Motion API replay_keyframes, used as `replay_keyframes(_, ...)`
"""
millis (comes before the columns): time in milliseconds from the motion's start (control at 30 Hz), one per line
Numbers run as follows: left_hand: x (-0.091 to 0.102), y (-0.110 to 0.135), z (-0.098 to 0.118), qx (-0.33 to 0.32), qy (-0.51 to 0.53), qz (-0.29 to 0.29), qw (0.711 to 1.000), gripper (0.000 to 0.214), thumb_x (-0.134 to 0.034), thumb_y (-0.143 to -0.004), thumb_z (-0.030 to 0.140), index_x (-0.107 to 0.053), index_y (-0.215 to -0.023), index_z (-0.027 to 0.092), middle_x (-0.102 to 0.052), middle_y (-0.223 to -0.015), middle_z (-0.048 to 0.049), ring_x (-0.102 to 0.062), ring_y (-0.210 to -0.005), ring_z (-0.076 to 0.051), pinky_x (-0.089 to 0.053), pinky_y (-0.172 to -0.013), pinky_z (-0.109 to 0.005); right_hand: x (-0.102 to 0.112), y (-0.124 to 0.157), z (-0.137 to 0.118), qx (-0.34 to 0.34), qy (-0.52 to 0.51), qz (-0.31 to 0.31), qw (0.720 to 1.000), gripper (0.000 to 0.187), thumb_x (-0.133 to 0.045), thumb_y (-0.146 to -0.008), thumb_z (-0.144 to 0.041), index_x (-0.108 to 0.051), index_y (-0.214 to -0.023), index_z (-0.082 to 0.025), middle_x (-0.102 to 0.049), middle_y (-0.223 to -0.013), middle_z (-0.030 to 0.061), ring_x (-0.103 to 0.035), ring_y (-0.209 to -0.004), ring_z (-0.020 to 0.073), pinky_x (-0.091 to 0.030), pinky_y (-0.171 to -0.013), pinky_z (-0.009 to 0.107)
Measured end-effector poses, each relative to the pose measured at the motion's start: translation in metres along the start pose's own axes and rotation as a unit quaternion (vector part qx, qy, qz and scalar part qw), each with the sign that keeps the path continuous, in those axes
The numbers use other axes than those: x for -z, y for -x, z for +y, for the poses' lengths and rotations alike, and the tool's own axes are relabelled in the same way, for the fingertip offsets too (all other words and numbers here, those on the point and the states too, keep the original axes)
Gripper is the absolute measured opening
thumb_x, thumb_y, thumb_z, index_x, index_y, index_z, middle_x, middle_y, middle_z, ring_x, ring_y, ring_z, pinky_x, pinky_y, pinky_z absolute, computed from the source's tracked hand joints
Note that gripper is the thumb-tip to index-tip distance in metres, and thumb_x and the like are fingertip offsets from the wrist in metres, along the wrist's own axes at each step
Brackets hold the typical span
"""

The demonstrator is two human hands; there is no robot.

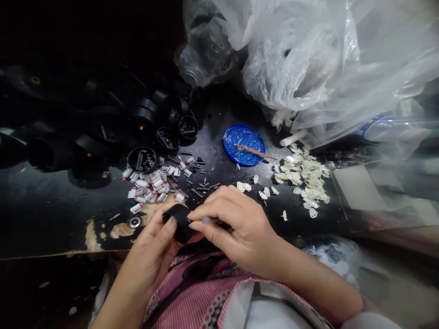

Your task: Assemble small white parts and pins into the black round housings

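A small assembly workshop: a worn black bench [51,214] strewn with heaps of black housings [142,160], white clips [151,185], springs [197,192], cream plates [305,176], a blue dish [243,144] and plastic bags [325,59] of parts.

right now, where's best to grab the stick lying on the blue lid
Pinch the stick by its thin right end, coming from the right: that end juts past the rim of the lid, while the thicker left end lies inside it.
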State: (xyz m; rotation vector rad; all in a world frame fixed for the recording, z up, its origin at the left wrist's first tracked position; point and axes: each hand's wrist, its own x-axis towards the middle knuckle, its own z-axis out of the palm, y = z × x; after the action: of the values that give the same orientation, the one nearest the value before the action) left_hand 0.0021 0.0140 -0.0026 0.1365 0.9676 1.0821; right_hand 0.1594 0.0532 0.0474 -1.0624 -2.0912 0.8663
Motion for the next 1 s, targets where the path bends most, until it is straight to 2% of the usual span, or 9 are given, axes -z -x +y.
replay_keyframes(100, 0.001, -0.003, -0.002, -0.01, 0.026, -0.026, 0.999, 0.021, -0.075, -0.073, 0.027, -0.072, -0.093, 0.027, -0.071, -0.088, 0.0037, -0.065, -0.074, -0.008, -0.052, -0.067, -0.014, 0.0, 0.0, -0.001, 0.063, 0.103, -0.002, 0.993, 0.009, -0.058, -0.088, -0.014, -0.066, -0.09, -0.011, -0.067, -0.082, 0.0032, -0.059, -0.075, 0.0126, -0.036, -0.069, 0.03)
replay_keyframes(267, 0.005, -0.007, -0.005, -0.028, 0.016, -0.056, 0.998, 0.017, -0.069, -0.078, 0.023, -0.071, -0.095, 0.026, -0.072, -0.09, 0.003, -0.065, -0.075, -0.007, -0.053, -0.07, -0.015, 0.008, -0.003, -0.001, 0.076, 0.155, -0.048, 0.984, 0.014, -0.054, -0.089, -0.014, -0.067, -0.088, -0.012, -0.068, -0.079, 0.0028, -0.061, -0.069, 0.013, -0.032, -0.065, 0.031)
replay_keyframes(367, 0.005, -0.006, -0.006, -0.051, -0.003, -0.032, 0.998, 0.019, -0.069, -0.078, 0.025, -0.07, -0.096, 0.026, -0.071, -0.094, 0.0019, -0.066, -0.077, -0.009, -0.054, -0.071, -0.018, 0.014, -0.004, -0.003, 0.035, 0.126, -0.079, 0.988, 0.012, -0.057, -0.089, -0.018, -0.066, -0.096, -0.014, -0.068, -0.084, 0.0015, -0.061, -0.075, 0.013, -0.036, -0.07, 0.03)
replay_keyframes(433, 0.004, -0.005, -0.004, -0.076, -0.017, -0.007, 0.997, 0.018, -0.069, -0.078, 0.027, -0.07, -0.096, 0.026, -0.071, -0.095, 0.001, -0.066, -0.075, -0.01, -0.055, -0.072, -0.021, 0.018, -0.003, -0.005, -0.023, 0.1, -0.115, 0.988, 0.022, -0.06, -0.086, -0.017, -0.061, -0.109, -0.015, -0.065, -0.099, 0.0027, -0.06, -0.087, 0.0137, -0.04, -0.077, 0.029)
replay_keyframes(533, 0.003, -0.004, 0.0, -0.12, -0.039, 0.044, 0.991, 0.015, -0.068, -0.079, 0.028, -0.07, -0.093, 0.024, -0.072, -0.091, 0.0003, -0.067, -0.076, -0.012, -0.056, -0.076, -0.026, 0.022, -0.002, -0.009, -0.102, 0.075, -0.179, 0.976, 0.038, -0.058, -0.083, -0.008, -0.052, -0.12, -0.015, -0.057, -0.115, 0.0056, -0.057, -0.098, 0.0148, -0.044, -0.084, 0.027)
replay_keyframes(600, 0.005, -0.005, 0.003, -0.131, -0.056, 0.063, 0.988, 0.015, -0.069, -0.078, 0.028, -0.069, -0.093, 0.023, -0.071, -0.092, 0.0002, -0.067, -0.081, -0.014, -0.056, -0.077, -0.027, 0.024, -0.003, -0.009, -0.13, 0.065, -0.211, 0.967, 0.036, -0.055, -0.085, -0.009, -0.053, -0.119, -0.017, -0.057, -0.113, 0.0052, -0.058, -0.096, 0.0155, -0.046, -0.085, 0.028)
replay_keyframes(733, 0.009, -0.005, 0.004, -0.126, -0.09, 0.055, 0.986, 0.018, -0.073, -0.073, 0.03, -0.07, -0.09, 0.026, -0.07, -0.094, 0.0013, -0.066, -0.084, -0.014, -0.056, -0.075, -0.026, 0.022, -0.006, -0.009, -0.147, 0.052, -0.242, 0.958, 0.029, -0.053, -0.091, -0.021, -0.058, -0.119, -0.02, -0.062, -0.103, 0.0043, -0.061, -0.093, 0.0175, -0.048, -0.085, 0.031)
replay_keyframes(900, 0.012, -0.004, 0.004, -0.091, -0.154, 0.043, 0.983, 0.018, -0.071, -0.074, 0.038, -0.069, -0.09, 0.031, -0.067, -0.097, 0.0041, -0.063, -0.087, -0.013, -0.05, -0.083, -0.024, 0.022, -0.007, -0.012, -0.148, 0.063, -0.243, 0.957, 0.025, -0.05, -0.093, -0.027, -0.062, -0.111, -0.014, -0.065, -0.101, 0.008, -0.062, -0.092, 0.0193, -0.048, -0.082, 0.032)
replay_keyframes(1000, 0.019, -0.003, 0.007, -0.147, -0.29, 0.024, 0.945, 0.016, -0.068, -0.076, 0.039, -0.069, -0.091, 0.033, -0.066, -0.098, 0.0038, -0.06, -0.098, -0.017, -0.044, -0.092, -0.027, 0.026, -0.005, -0.01, -0.168, 0.039, -0.244, 0.954, 0.024, -0.051, -0.093, -0.029, -0.064, -0.105, -0.013, -0.066, -0.097, 0.0075, -0.062, -0.088, 0.0184, -0.046, -0.079, 0.03)
